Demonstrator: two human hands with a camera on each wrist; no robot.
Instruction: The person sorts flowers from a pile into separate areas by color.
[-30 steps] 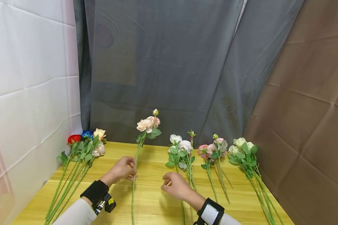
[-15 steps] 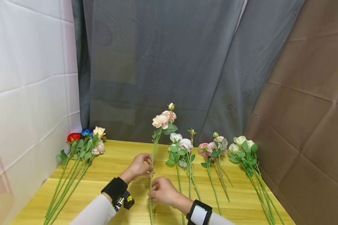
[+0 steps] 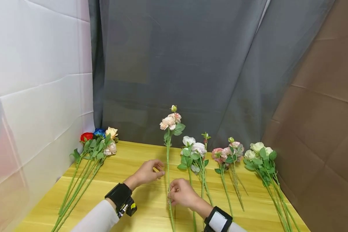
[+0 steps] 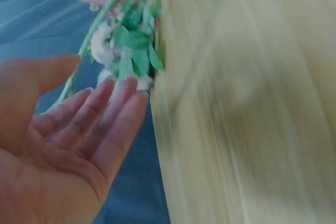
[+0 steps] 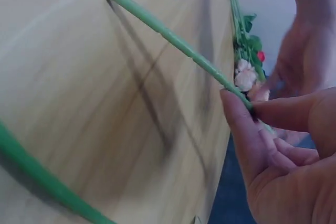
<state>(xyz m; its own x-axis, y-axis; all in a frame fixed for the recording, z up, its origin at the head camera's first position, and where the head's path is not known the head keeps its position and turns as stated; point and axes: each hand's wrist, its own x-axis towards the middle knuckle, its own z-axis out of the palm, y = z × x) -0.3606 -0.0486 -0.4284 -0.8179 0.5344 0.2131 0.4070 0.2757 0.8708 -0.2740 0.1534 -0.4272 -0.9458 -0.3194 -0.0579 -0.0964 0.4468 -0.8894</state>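
Note:
In the head view, a pale peach flower spray (image 3: 168,123) with a small bud and green leaves is held up over the table. Between thumb and fingertips, my right hand (image 3: 183,192) pinches its long green stem (image 5: 178,43); the right wrist view shows the cut end near the wood. My left hand (image 3: 147,171) is just left of the stem, fingers relaxed and apart from one another. Its spread fingers (image 4: 118,135) hold nothing in the left wrist view, where the stem passes by the thumb tip. White flowers (image 3: 198,148) lie just right of the held spray.
At the left of the wooden table (image 3: 145,199) lie a red rose (image 3: 87,137), a blue rose (image 3: 99,132) and cream ones (image 3: 111,132). Pink flowers (image 3: 227,152) and pale green-white roses (image 3: 258,148) lie toward the right. A grey curtain (image 3: 179,64) hangs behind.
The flower spray moved right from the left hand to the right hand. The right hand came to the stem and pinched it; the left hand let go. The head view has shifted slightly.

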